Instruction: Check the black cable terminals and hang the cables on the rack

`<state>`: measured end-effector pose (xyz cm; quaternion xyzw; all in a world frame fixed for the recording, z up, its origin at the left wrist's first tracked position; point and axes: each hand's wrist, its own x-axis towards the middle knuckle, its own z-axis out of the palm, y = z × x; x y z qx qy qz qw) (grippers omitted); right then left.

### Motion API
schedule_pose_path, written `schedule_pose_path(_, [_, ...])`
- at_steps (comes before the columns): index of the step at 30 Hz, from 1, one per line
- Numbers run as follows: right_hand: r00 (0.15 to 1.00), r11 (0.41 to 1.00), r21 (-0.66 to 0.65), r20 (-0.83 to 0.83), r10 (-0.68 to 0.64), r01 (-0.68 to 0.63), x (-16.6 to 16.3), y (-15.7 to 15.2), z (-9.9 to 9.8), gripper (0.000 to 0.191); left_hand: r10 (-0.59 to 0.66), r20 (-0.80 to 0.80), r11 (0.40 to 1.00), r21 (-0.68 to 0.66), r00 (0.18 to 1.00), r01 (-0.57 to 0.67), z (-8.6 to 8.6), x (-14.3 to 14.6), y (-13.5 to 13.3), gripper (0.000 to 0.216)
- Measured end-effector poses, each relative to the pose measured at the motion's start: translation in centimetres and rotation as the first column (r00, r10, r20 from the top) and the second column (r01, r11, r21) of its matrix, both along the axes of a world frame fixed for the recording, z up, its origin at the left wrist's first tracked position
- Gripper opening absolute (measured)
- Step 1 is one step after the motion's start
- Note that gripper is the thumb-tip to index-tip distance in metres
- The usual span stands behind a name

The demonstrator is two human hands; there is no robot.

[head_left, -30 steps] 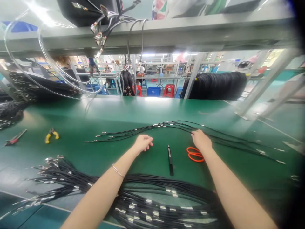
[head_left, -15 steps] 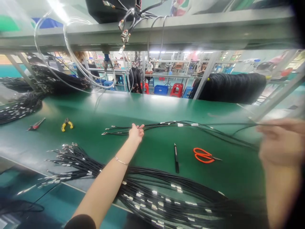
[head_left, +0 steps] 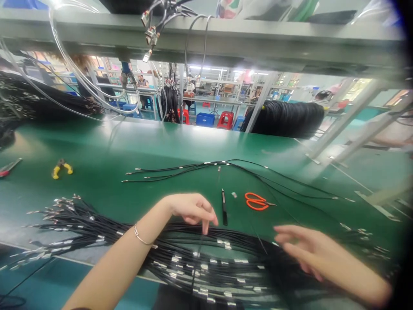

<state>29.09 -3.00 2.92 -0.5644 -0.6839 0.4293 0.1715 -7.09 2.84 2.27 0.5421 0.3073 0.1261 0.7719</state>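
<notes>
Left hand [head_left: 190, 209] droops, fingers down; right hand [head_left: 306, 249] open, fingers spread.

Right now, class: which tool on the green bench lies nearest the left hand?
The slim black tool, just beside the left hand; the orange scissors lie further right, the yellow pliers far left.

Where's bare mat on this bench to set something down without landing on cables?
Bare green mat lies between the yellow pliers and the thin cables, and behind those cables toward the far edge. The near side is crowded: the big cable bundle under the left hand and right hand, with black tool and scissors beyond.
</notes>
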Motion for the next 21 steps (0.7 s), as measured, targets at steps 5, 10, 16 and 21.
schedule_pose_path(5, [1.0, 0.989, -0.147, 0.016, 0.009, -0.006, -6.2, 2.4, -3.0, 0.06, 0.22, 0.048, 0.965, 0.133, 0.974, -0.224, -0.8, -0.4, 1.3, 0.04])
schedule_pose_path(10, [0.966, 0.936, -0.251, -0.14, 0.217, -0.247, -10.1, 4.7, -2.0, 0.036, 0.634, 0.04, 0.746, 0.234, 0.772, -0.624, -2.3, -0.1, 2.7, 0.035])
schedule_pose_path(16, [0.876, 0.933, -0.139, -0.411, 0.251, -0.332, -12.7, 7.7, -0.6, 0.039, 0.631, 0.09, 0.722, 0.293, 0.77, -0.627, -2.3, -1.0, 2.9, 0.03])
schedule_pose_path(21, [0.857, 0.956, -0.138, -0.49, 0.16, -0.258, -13.6, 7.2, -2.6, 0.037, 0.58, 0.129, 0.754, 0.291, 0.805, -0.59, -2.0, -0.3, 1.9, 0.039])
